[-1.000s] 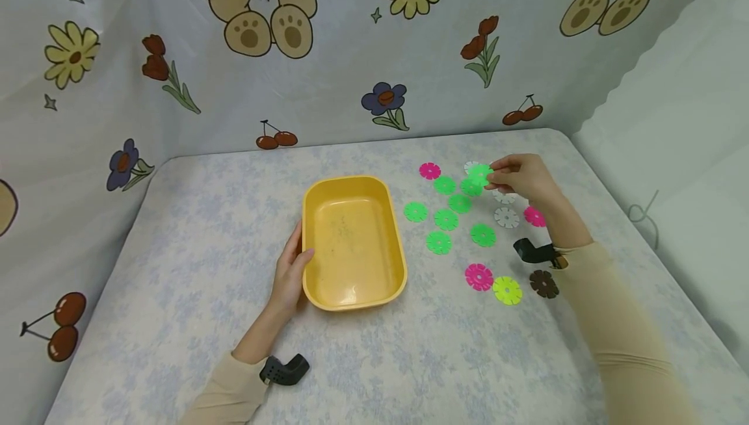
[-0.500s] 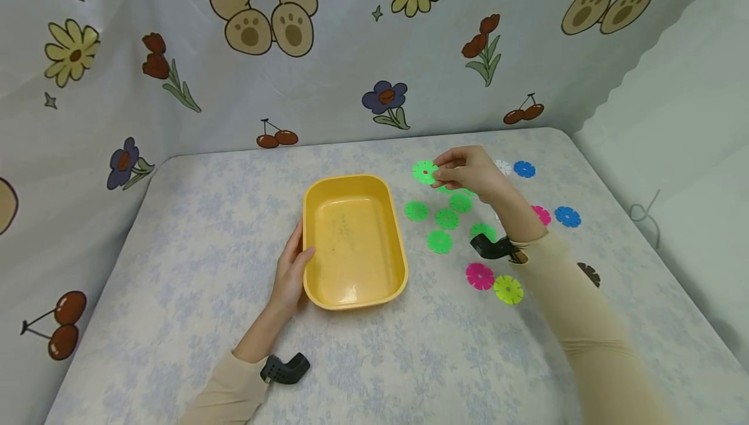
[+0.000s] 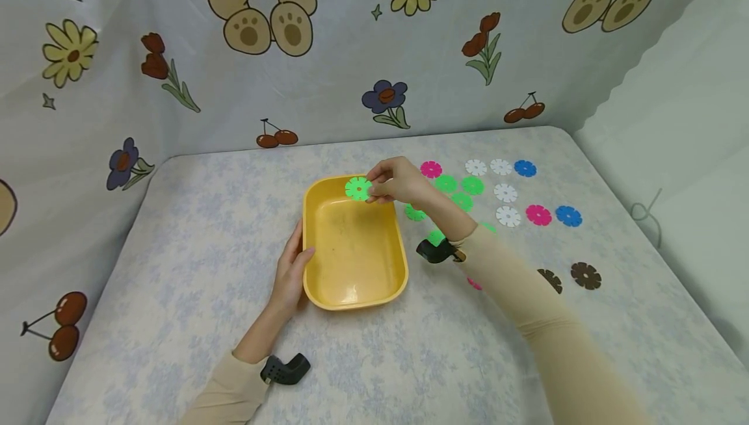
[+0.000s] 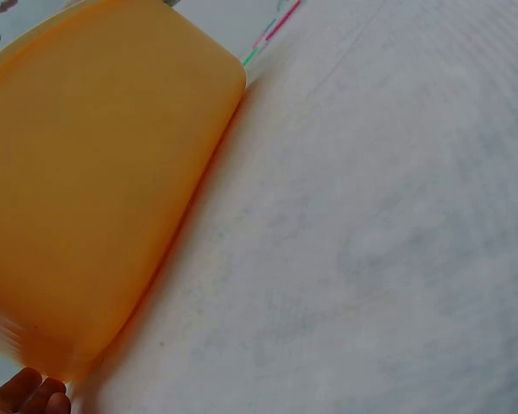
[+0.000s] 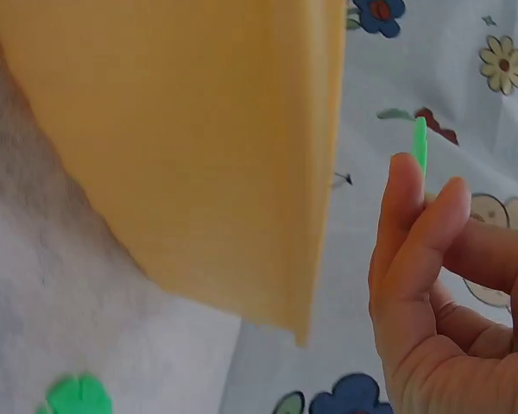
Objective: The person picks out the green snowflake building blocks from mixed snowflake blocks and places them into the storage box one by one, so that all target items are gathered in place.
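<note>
A yellow plastic tray (image 3: 351, 262) stands on the table with nothing lying in it. My left hand (image 3: 289, 272) grips its left side, thumb over the rim; in the left wrist view only some fingertips (image 4: 34, 392) show beside the tray wall (image 4: 104, 172). Over the tray's far right corner, my right hand (image 3: 398, 181) pinches a green notched interlocking disc (image 3: 357, 188) between thumb and fingers. The right wrist view has this disc (image 5: 420, 145) edge-on, above the level of the tray rim. More green discs (image 3: 472, 185) lie right of the tray, some hidden under my right forearm.
Beyond the green ones lie white discs (image 3: 508, 216), pink discs (image 3: 538, 215), blue discs (image 3: 569, 216) and brown discs (image 3: 586, 275). A patterned cloth (image 3: 328, 87) hangs behind the table's far edge. Pale tablecloth (image 3: 193, 236) shows left of the tray.
My right hand has carried the green disc leftward from the group of discs to over the tray. My left hand and the tray have stayed in place.
</note>
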`<state>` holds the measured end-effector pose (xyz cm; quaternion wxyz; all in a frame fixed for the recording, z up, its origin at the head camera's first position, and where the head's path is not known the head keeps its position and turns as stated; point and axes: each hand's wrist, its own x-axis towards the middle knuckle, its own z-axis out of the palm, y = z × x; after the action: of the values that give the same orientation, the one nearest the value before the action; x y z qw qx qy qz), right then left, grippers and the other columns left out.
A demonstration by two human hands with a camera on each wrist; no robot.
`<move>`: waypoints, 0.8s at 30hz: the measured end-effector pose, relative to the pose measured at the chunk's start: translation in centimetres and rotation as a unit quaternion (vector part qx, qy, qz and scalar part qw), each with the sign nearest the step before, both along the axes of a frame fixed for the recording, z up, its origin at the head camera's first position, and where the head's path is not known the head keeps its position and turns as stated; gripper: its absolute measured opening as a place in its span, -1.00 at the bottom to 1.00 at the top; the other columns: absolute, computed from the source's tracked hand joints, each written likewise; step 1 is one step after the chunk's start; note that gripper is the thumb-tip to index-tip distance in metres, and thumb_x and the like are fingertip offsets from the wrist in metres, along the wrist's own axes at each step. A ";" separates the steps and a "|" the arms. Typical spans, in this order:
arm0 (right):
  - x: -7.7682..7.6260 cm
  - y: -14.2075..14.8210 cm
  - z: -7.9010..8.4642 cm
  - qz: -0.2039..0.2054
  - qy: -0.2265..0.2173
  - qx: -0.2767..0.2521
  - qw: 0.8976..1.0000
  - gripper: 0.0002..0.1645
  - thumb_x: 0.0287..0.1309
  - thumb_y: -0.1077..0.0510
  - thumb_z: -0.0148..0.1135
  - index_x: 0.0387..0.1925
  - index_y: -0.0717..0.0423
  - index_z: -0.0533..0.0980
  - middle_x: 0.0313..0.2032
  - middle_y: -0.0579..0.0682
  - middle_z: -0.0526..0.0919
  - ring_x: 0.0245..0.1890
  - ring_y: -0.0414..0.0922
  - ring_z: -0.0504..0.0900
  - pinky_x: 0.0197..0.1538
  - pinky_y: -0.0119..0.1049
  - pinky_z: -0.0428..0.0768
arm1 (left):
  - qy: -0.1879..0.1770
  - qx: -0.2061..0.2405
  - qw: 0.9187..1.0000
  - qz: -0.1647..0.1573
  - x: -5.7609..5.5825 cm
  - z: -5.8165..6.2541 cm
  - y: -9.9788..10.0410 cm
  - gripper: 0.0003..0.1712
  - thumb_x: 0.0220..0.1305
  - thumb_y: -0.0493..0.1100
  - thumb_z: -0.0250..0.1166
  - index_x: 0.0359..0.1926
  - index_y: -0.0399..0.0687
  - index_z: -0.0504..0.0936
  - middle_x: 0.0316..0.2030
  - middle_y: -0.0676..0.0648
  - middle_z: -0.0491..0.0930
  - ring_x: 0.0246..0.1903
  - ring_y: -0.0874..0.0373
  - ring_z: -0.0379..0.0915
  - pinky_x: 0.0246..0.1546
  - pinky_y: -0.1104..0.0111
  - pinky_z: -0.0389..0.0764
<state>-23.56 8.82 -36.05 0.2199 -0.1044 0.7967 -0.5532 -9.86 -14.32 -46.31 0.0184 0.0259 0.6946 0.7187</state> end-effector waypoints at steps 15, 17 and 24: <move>-0.4 -4.5 -3.5 0.005 0.033 0.078 0.996 -0.71 0.18 0.37 0.27 -0.05 0.38 0.55 -0.28 0.19 0.65 -0.26 0.16 0.73 -0.13 -0.12 0.71 | 0.003 -0.002 1.000 -0.007 0.0 0.0 0.0 -0.32 0.54 -0.22 -0.17 0.57 0.11 -0.15 0.55 0.09 -0.20 0.53 0.14 -0.26 0.24 0.74 0.17; -0.4 -4.7 -3.8 0.010 0.038 0.085 0.996 -0.70 0.18 0.37 0.27 -0.04 0.39 0.55 -0.27 0.21 0.67 -0.28 0.14 0.74 -0.16 -0.14 0.71 | 0.003 -0.001 1.000 -0.007 0.0 0.0 0.0 -0.32 0.54 -0.24 -0.17 0.57 0.10 -0.15 0.55 0.09 -0.20 0.53 0.14 -0.26 0.25 0.74 0.17; -0.4 -5.4 -4.8 0.016 0.034 0.097 0.995 -0.70 0.21 0.38 0.22 -0.01 0.40 0.53 -0.26 0.26 0.71 -0.37 0.04 0.74 -0.29 -0.28 0.71 | 0.004 -0.002 1.000 -0.011 -0.1 -0.1 -0.1 -0.32 0.55 -0.22 -0.18 0.57 0.09 -0.16 0.55 0.10 -0.21 0.54 0.16 -0.28 0.25 0.75 0.15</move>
<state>-23.99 3.38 -40.90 0.2106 -0.1140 0.8520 -0.4655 -9.97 -14.46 -46.37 0.0237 0.0363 0.6957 0.7170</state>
